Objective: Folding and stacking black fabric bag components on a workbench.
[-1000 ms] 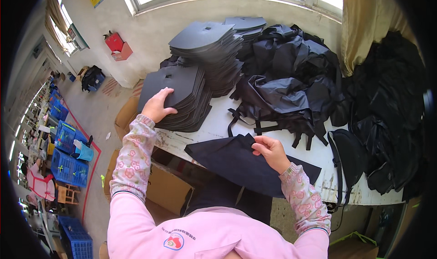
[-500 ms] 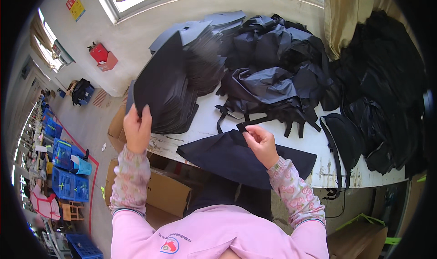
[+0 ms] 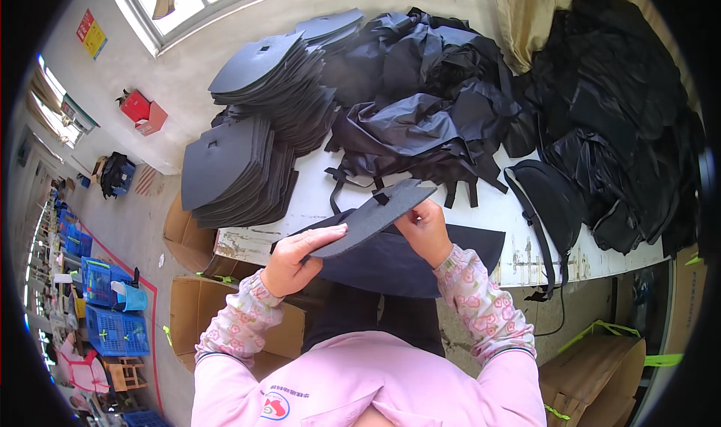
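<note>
The left hand [image 3: 294, 265], just below and left of the centre of the frame, reaches up and to the right with its fingers laid together over the near end of a grey panel [image 3: 368, 218], clasping it. The right hand [image 3: 426, 232], right of centre, angles up and to the left, fingers curled in under the panel's far end; their tips are partly hidden, so I cannot tell what they pinch. Both forearms rise from the lower edge in floral sleeves [image 3: 481, 295]. The panel sits at the middle of the frame, tilted, its right end higher; it is flat, matte and fairly thick, with a small dark slot near its upper end. Beneath it a dark fabric piece [image 3: 469, 253] overhangs the near edge of the white table [image 3: 309, 178].
</note>
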Demonstrator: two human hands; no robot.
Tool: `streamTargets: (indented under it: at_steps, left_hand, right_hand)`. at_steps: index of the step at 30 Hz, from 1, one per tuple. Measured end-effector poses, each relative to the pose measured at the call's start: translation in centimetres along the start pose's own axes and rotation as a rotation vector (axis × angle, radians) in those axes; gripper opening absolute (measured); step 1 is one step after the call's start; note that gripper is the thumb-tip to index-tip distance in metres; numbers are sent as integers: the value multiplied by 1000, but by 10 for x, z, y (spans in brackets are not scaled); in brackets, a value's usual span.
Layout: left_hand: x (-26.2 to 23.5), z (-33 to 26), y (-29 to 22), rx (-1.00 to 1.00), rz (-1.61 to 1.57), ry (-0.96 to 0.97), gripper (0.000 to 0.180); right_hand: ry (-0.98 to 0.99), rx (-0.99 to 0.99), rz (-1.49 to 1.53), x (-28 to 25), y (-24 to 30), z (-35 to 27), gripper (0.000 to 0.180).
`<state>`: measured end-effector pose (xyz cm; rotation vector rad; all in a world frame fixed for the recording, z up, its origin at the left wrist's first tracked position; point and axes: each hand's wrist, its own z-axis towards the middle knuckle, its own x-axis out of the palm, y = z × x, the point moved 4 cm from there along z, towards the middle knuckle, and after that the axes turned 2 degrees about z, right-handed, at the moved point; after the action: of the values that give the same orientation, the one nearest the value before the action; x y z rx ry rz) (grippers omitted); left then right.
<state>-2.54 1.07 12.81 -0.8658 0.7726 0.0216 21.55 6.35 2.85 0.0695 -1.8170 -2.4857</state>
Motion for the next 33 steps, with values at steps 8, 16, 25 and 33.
streamTargets:
  at_steps: [8, 16, 25, 33]
  left_hand:
    - [38, 23, 38, -246, -305, -4, 67]
    - [82, 52, 40, 21, 213, -275, 19]
    - [14, 32, 74, -369, -479, -464, 7]
    - [-120, -77, 139, -529, 166, -766, 10]
  right_hand:
    - [290, 56, 145, 2, 5, 1, 16]
    - [643, 587, 435, -14, 26, -7, 40]
    - [575, 514, -351, -88, -28, 20, 58]
    - [460, 434, -600, -152, -86, -12, 54]
